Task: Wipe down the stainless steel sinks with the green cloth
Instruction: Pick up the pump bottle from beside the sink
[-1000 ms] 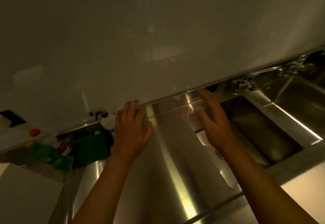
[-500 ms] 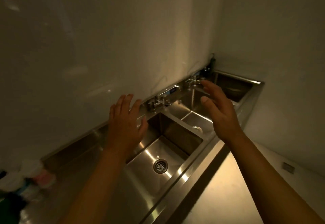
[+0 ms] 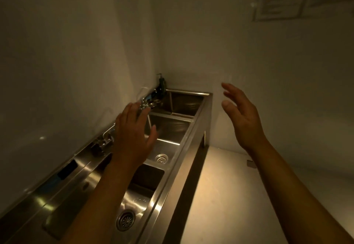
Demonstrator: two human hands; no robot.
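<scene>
View swung right along the steel sinks (image 3: 186, 148); green cloth gone from frame. Left hand (image 3: 132, 134), right hand (image 3: 243, 117) spread, empty: wiping unstarted.

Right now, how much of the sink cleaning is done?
Nothing looks done yet. In hand: nothing. The left hand and right hand hover open and empty above the sinks, and no green cloth shows in this view. Left to do: fetch the cloth, then wipe all three basins.
</scene>
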